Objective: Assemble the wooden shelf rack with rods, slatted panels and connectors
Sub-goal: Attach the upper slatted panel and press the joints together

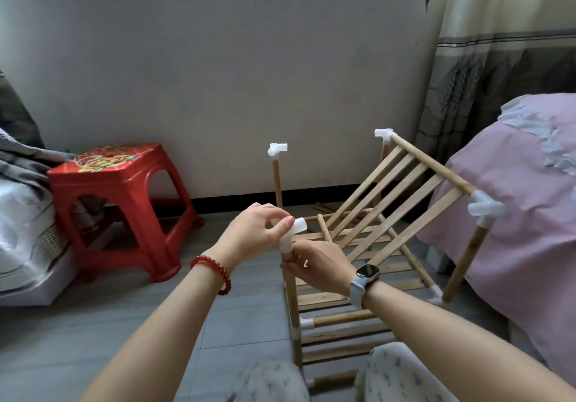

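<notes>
Soft, even daylight, moderately bright; the curtain (486, 3) at upper right glows, so light enters from that side. Shadows are faint and diffuse on the grey floor (93, 323), no hard glare. Wide-angle bending shows at the edges, the wall (218, 74) looks smeared and low in detail, and the near forearms and knees are slightly soft.

The left hand (254, 230) pinches the white plastic corner connector (291, 233) atop the upright wooden rod (291, 295), directly above the right hand (321, 266). The red plastic stool (124, 202) stands left of both hands; the tilted wooden slatted panel (389, 199) lies right, behind them.
</notes>
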